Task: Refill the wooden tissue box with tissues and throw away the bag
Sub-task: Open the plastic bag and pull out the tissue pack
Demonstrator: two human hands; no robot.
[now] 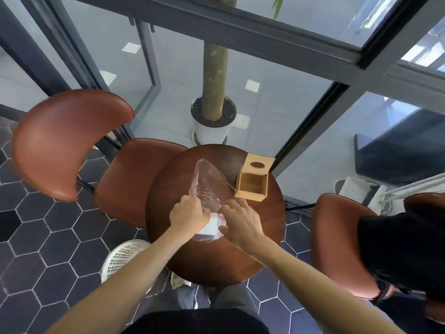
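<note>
A clear plastic bag (pixel 206 186) lies stretched across the round wooden table (pixel 183 256), its far end pointing away from me. White tissues (pixel 212 226) sit in its near end, between my hands. My left hand (pixel 187 214) grips the bag's left side. My right hand (pixel 240 221) holds the right side next to the tissues. The wooden tissue box (pixel 252 184) lies on its side at the table's right rim, its open side facing me and empty. Its lid with an oval hole (pixel 258 163) stands just behind it.
A brown chair (pixel 72 143) stands left of the table and another brown chair (pixel 337 239) to the right with a black bag on it. A white perforated bin (pixel 122 257) sits on the floor under my left forearm. A potted tree trunk (pixel 214 116) rises behind the table.
</note>
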